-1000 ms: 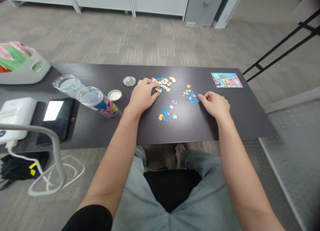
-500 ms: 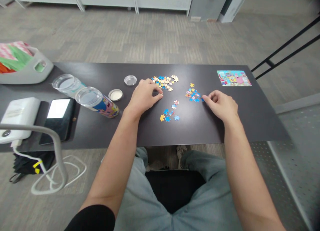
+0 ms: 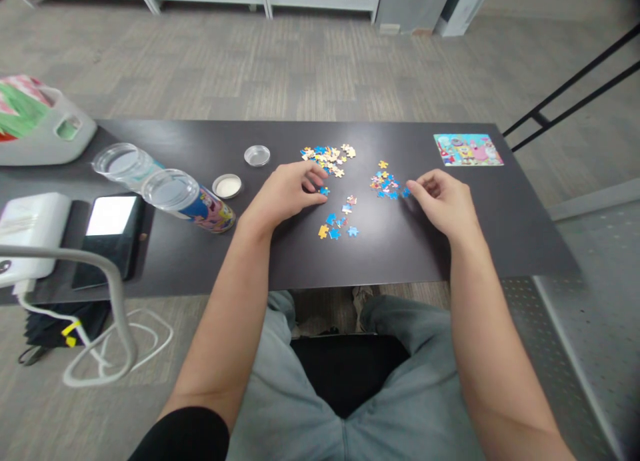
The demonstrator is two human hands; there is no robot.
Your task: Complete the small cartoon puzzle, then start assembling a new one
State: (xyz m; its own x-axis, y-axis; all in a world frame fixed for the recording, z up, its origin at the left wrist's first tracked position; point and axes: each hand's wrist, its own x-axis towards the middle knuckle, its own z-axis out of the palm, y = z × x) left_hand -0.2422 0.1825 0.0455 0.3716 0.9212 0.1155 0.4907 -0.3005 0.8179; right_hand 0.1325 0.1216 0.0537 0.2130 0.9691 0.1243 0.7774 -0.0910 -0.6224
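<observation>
Handling puzzle pieces: I sit at a dark table point(image 3: 280, 261), a hand on either side of the spread; the clock is centred between them, twelve pointing away from me.
Fine touch: I judge a light pinch on each piece's edges works best, fingertips kept low, the groups held apart so nothing mixes.
Left hand point(image 3: 287, 191), nine o'clock: my thumb and forefinger stand parted around a blue piece point(image 3: 325, 190); whether either tip touches it, I cannot tell.
Right hand point(image 3: 441, 198), three o'clock: my fingers curl in, thumb tip beside another blue piece point(image 3: 406, 192); grip or mere touch, I cannot tell.
Three groups: mixed heap point(image 3: 327, 159) at eleven, colourful cluster point(image 3: 385, 182) at two, scattered group point(image 3: 335, 234) at seven.
Picture card point(image 3: 469, 150): flat, well out at two.
</observation>
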